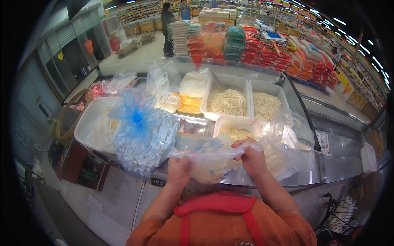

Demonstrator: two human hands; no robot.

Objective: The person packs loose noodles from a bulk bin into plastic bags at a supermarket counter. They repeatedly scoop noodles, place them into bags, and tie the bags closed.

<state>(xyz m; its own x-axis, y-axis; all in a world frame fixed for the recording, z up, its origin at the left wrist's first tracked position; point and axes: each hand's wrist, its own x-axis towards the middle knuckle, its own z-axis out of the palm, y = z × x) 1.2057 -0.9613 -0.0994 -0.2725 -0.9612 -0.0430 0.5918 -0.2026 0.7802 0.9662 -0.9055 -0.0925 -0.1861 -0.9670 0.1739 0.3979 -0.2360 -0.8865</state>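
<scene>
My left hand (180, 169) and my right hand (251, 157) are raised before my chest, each closed on the gathered top of a clear plastic bag (215, 167) stretched between them. Pale contents, too blurred to name, show through this bag, which bears blue print. Left of it stands a blue-tinted plastic bag (146, 138) full of small whitish sticks. Beyond my hands, a white tub (237, 130) holds yellowish noodles. Another clear bag (287, 153) with pale contents lies right of my right hand.
White tubs (227, 101) of noodles stand at the back of the glass-sided counter. A white tub (98, 123) and a round wooden hoop (74, 113) are at left. A metal ledge (298, 175) edges the counter. Stacked sacks (234, 43) and two people (166, 30) are beyond; a wire cart (344, 206) stands lower right.
</scene>
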